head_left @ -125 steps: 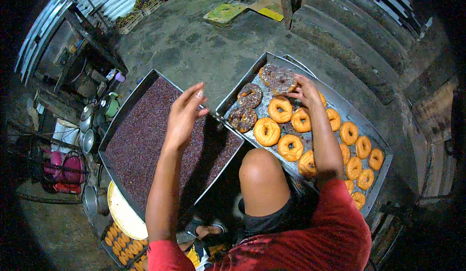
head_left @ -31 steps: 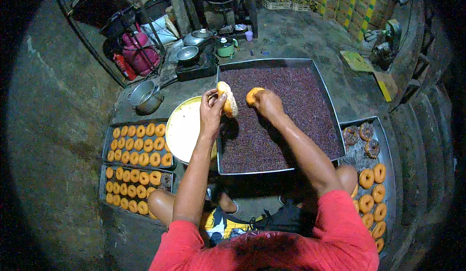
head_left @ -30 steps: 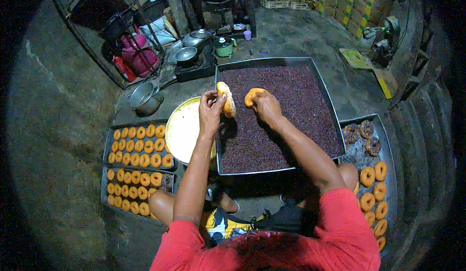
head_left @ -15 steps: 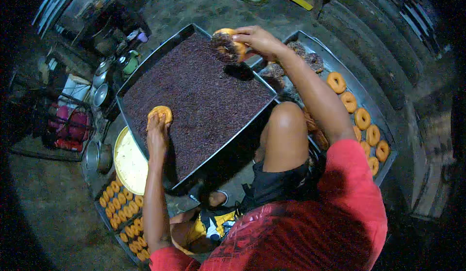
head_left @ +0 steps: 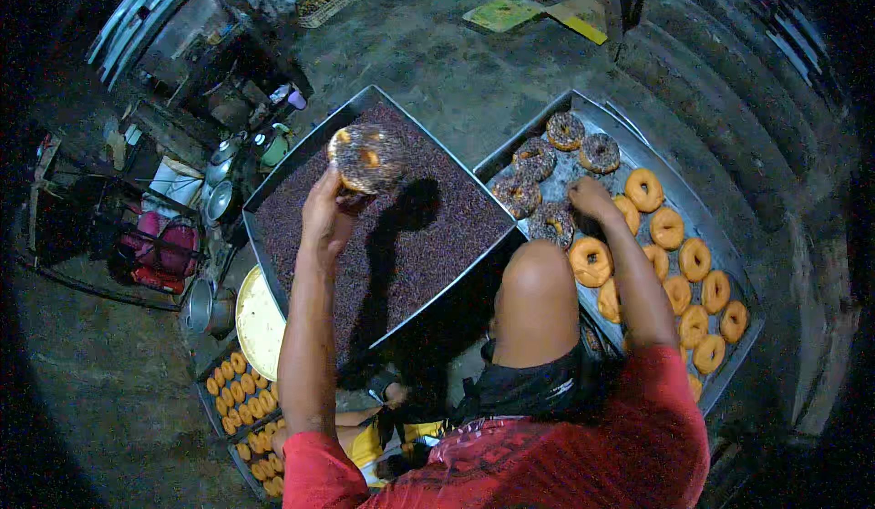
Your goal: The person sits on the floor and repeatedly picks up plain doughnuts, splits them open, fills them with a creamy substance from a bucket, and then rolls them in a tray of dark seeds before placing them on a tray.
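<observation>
My left hand (head_left: pixel 330 208) grips a doughnut (head_left: pixel 369 158) by its near edge and holds it up over a metal tray (head_left: pixel 444 287) filled with dark chocolate sprinkles (head_left: pixel 437 226). Sprinkles cover the doughnut's upper face, with some bare golden patches. In a second tray (head_left: pixel 629 111) on the right, my right hand (head_left: pixel 592 199) reaches down between sprinkle-coated doughnuts (head_left: pixel 552 224) and plain ones (head_left: pixel 591 262). Its fingers are curled downward and mostly hidden, so what they touch is unclear.
A round yellow-rimmed tub (head_left: pixel 260 327) of pale cream stands left of the sprinkle tray. Nearer me lie trays of small doughnuts (head_left: pixel 241 390). Metal pots (head_left: pixel 219 201) and a pink bundle (head_left: pixel 164 240) are farther left. My raised knee (head_left: pixel 538 281) sits between the two large trays.
My left hand has lifted its doughnut off the sprinkles, coated face now showing. My right hand has moved from the sprinkle tray, where it held a coated doughnut, into the right tray.
</observation>
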`<state>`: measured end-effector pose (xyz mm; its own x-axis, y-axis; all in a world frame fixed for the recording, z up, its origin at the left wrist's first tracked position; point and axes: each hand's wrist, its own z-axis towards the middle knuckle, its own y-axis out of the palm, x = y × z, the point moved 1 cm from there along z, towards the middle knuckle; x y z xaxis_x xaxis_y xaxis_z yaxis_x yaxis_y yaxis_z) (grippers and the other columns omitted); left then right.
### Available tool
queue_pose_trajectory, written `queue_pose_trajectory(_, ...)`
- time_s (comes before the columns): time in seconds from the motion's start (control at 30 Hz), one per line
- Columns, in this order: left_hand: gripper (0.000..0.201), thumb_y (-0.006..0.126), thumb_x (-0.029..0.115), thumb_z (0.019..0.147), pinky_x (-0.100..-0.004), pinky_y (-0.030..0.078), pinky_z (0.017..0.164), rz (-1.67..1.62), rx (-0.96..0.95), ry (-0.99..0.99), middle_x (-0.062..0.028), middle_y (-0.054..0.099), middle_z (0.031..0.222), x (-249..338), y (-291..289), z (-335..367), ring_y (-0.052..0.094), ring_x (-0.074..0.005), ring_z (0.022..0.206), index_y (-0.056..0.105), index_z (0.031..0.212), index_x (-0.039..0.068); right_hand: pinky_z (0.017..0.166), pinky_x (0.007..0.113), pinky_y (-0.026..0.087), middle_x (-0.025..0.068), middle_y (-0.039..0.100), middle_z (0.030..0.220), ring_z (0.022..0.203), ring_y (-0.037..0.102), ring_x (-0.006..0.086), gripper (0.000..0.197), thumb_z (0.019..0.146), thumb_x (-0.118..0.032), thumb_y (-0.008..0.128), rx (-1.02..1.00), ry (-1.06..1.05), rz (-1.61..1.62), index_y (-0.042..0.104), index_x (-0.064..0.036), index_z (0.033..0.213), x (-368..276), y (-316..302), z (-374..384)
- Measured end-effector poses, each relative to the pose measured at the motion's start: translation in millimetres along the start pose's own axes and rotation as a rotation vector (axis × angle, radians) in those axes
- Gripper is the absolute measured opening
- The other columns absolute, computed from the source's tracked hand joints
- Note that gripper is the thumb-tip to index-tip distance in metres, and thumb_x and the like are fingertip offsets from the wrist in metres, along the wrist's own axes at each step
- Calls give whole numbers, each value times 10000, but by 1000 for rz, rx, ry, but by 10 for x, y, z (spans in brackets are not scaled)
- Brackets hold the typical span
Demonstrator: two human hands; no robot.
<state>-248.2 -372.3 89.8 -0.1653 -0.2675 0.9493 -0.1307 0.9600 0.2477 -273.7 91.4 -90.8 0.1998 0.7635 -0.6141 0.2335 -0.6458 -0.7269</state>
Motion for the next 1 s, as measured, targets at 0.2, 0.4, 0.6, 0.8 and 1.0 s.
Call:
queue_pose_trajectory(0.2,359,399,300,1050,-364,571,834,-126,-404,-227,-111,652,1163,-390,1059,183,651,-227,1038,535,1263,45,781,462,592,127,645,1158,946,667,261,396,1017,-260,492,-385,-309,1357,523,-6,1319,-1518,-150,-354)
queue_pose_trajectory(0.4,417,487,313,1019,-423,549,881,115,-408,-296,-131,574,1291,-750,1582,409,594,-255,1122,500,1358,70,781,497,589,93,633,1216,1037,658,232,297,999,-136,481,-32,-165,1543,537,-58,1280,-974,-163,-262)
queue_pose_trajectory(0.6,364,563,208,980,-249,520,764,275,-274,154,-95,621,1197,-321,1429,-125,608,-146,978,591,1298,34,723,411,573,66,665,1082,960,654,201,274,969,-120,530,277,63,1251,568,-87,1238,532,-205,-12)
queue_pose_trajectory(0.8,329,558,138,969,-314,539,792,345,-79,216,-127,612,1223,-111,577,-861,625,-203,1028,598,1254,-21,969,522,459,201,643,1142,1067,624,393,344,837,-286,633,748,128,-206,691,-67,1095,315,-461,-105)
queue_pose_trajectory(1.0,315,544,143,971,-313,532,793,377,90,270,-112,627,1168,-106,-133,-1269,629,-205,1003,601,1230,-27,979,603,414,221,455,1384,1210,513,430,681,783,-411,693,586,494,-451,477,-160,1379,433,-837,-456)
